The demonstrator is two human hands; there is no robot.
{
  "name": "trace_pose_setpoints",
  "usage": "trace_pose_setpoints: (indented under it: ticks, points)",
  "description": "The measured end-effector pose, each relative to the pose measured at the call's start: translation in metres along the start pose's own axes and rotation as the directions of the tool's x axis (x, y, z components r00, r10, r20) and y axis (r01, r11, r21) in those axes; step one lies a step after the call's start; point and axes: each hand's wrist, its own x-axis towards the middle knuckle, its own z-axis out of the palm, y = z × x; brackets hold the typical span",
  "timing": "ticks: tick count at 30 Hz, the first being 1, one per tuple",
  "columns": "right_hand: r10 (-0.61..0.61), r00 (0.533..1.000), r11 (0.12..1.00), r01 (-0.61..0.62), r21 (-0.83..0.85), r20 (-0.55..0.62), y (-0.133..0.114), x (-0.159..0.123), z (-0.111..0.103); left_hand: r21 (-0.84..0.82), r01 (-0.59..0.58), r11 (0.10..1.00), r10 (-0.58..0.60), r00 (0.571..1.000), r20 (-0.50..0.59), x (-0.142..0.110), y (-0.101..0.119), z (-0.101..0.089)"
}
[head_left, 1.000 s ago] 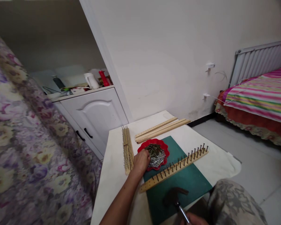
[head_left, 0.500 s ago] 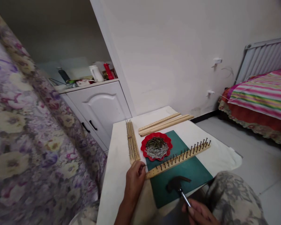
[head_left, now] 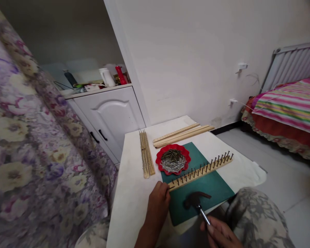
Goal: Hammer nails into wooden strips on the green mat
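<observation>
My left hand [head_left: 158,199] is closed at the near left end of a wooden strip [head_left: 193,178], pinching a nail [head_left: 172,187] that lies low over the wood. Several dark nails stand up along the strip in rows, and it rests across a green mat [head_left: 214,193]. In my right hand [head_left: 220,231] is a claw hammer [head_left: 198,201], held by its shiny handle, the head hovering over the mat's near part. Just beyond the strip, a red scalloped dish [head_left: 158,162] holds a heap of silver and brownish nails.
Two wooden strips with nails [head_left: 146,158] lie at the left of the white table [head_left: 129,196]. More bare strips [head_left: 182,135] lie at the back, near the wall. My knee [head_left: 258,217] is at the right edge; a white cabinet [head_left: 113,117] stands behind.
My left hand has moved right with the nail, from beside the strip's end to over it. The hammer stays nearly where it was.
</observation>
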Motion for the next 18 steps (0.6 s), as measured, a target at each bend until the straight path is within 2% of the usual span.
trace_pose_setpoints:
  ticks: [6,14,18]
  points:
    - [0.001,1.0,1.0,-0.002,-0.012,-0.031,-0.002,-0.001,0.001,-0.015,0.001,1.0,-0.001,1.0,0.01,0.004,0.005,-0.001]
    - [-0.053,0.999,0.997,0.053,-0.05,0.001,0.001,0.002,-0.001,-0.269,0.063,0.961,-0.091,0.991,-0.094,0.011,0.003,0.012]
    - [-0.065,0.997,0.995,0.068,-0.079,0.033,0.004,0.003,0.001,-0.321,0.072,0.944,-0.113,0.987,-0.111,0.012,-0.001,0.021]
